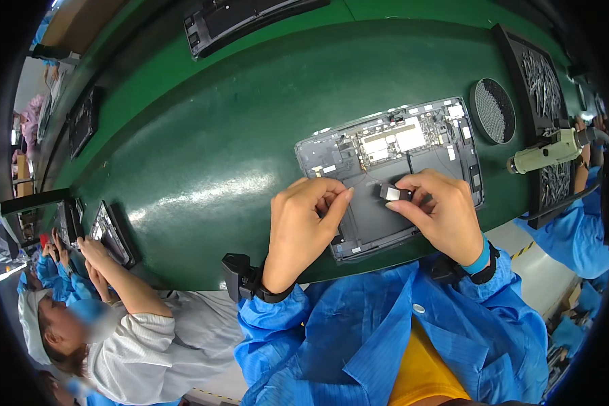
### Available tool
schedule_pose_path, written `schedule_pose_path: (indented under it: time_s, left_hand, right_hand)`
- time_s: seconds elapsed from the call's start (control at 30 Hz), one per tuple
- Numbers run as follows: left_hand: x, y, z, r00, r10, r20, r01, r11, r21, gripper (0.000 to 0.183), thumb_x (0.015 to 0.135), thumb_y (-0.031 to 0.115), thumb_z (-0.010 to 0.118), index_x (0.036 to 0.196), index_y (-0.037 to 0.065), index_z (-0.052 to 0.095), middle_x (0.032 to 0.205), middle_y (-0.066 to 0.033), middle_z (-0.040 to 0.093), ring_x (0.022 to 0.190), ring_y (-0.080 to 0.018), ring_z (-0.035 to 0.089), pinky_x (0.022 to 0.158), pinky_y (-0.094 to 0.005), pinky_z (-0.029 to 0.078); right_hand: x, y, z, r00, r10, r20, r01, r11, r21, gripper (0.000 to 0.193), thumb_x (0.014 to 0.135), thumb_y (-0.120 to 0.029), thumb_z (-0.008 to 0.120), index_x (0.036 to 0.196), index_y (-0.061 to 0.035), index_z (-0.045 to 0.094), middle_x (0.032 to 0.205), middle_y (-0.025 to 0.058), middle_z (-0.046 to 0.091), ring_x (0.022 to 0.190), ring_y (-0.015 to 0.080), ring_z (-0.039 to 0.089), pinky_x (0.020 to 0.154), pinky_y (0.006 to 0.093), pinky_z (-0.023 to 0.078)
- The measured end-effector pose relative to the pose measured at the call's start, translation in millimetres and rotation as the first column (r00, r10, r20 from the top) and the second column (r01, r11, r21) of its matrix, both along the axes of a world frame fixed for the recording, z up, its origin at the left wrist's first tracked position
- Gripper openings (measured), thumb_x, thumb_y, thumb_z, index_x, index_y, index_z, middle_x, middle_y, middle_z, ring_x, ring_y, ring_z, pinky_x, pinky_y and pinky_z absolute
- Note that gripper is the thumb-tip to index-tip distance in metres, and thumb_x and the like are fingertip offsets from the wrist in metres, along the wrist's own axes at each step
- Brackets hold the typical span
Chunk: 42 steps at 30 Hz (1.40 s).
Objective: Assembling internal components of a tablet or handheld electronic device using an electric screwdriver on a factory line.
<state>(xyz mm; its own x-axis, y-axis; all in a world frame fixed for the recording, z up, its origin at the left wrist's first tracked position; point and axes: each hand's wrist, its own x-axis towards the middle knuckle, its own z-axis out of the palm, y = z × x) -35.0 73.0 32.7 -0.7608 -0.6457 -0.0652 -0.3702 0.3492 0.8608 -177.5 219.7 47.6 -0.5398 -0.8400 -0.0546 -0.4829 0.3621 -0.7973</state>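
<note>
- Right hand (pixel 443 210): thumb and forefinger clamped on a small black block-shaped component (pixel 386 192), held above the laptop base; teal band (pixel 478 256) at the wrist.
- White label (pixel 393 194): on the component's face; any print too small to read.
- Left hand (pixel 301 216): thumb and forefinger tips together over the laptop base's left part; cannot tell whether anything is pinched between them.
- Laptop base (pixel 375 223): dark grey, opened, lying under both hands; circuit board (pixel 402 139) along its far side; several white stickers, illegible.
- Round dish (pixel 474 111): just beyond the base's far right corner; holds many tiny grey pieces.
- Black tray (pixel 515 68): right of the dish; filled with slender silvery parts; more such parts lie nearer, behind a pale green cylindrical tool (pixel 545 155).
- Green work surface (pixel 203 149): beneath the base and dish.
- Opened device shell (pixel 111 233): far left, beside a co-worker's hand (pixel 91 249).
</note>
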Motion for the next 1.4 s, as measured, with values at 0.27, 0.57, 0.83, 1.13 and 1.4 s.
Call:
schedule_pose_path:
  time_s: [0.27,0.57,0.83,1.13,1.4]
  left_hand:
    - [5,-2,0,0.991,-0.117,-0.063,0.118,0.993,0.016,0.009,0.082,0.006,0.065,0.084,-0.003,0.066,0.064,-0.0065,0.062,0.055,-0.0071,0.056,0.046,-0.0211,0.041]
    - [9,-2,3,0.99,0.128,-0.065,-0.087,0.894,0.439,0.019,0.085,-0.004,0.056,0.104,-0.002,0.058,0.085,-0.0109,0.067,0.063,-0.0147,0.066,0.051,-0.0227,0.053]
    - [6,-3,-1,0.994,0.085,-0.062,-0.056,0.925,0.375,0.027,0.08,-0.003,0.064,0.106,-0.002,0.058,0.085,-0.0118,0.068,0.061,-0.0133,0.066,0.051,-0.0223,0.052]
    - [3,-9,11,0.99,0.14,-0.018,-0.127,0.943,0.307,0.02,0.08,-0.002,0.064,0.101,-0.004,0.063,0.082,-0.0059,0.063,0.065,-0.0089,0.061,0.049,-0.0191,0.047]
    - [-1,-21,7,0.989,0.029,-0.148,-0.077,0.94,-0.331,0.015,0.079,-0.003,0.063,0.093,0.001,0.066,0.083,-0.0079,0.063,0.065,-0.0114,0.06,0.046,-0.0207,0.044]
  right_hand:
    - [10,-17,-10,0.997,0.074,0.002,-0.074,0.995,-0.067,0.019,0.073,-0.009,0.071,0.088,0.0001,0.065,0.075,0.0104,0.062,0.057,0.021,0.062,0.053,0.0297,0.048]
    - [24,-31,-28,0.978,-0.052,0.2,0.083,0.985,-0.153,0.021,0.072,-0.007,0.073,0.09,0.0004,0.064,0.077,0.0117,0.066,0.06,0.0206,0.066,0.055,0.0285,0.052]
    - [23,-33,-33,0.962,-0.048,0.271,0.115,0.964,-0.238,0.029,0.071,-0.005,0.074,0.093,0.0003,0.056,0.083,0.0123,0.068,0.064,0.021,0.067,0.056,0.0276,0.053]
    - [19,-30,-16,0.95,-0.039,0.309,0.101,0.977,-0.185,0.027,0.074,-0.002,0.071,0.096,-0.0014,0.057,0.081,0.0122,0.068,0.065,0.0195,0.067,0.057,0.0264,0.052]
    - [-16,-45,12,0.999,0.012,0.051,-0.001,0.975,-0.223,0.012,0.077,-0.005,0.066,0.088,-0.0001,0.064,0.078,0.0127,0.066,0.064,0.0226,0.064,0.057,0.0302,0.049]
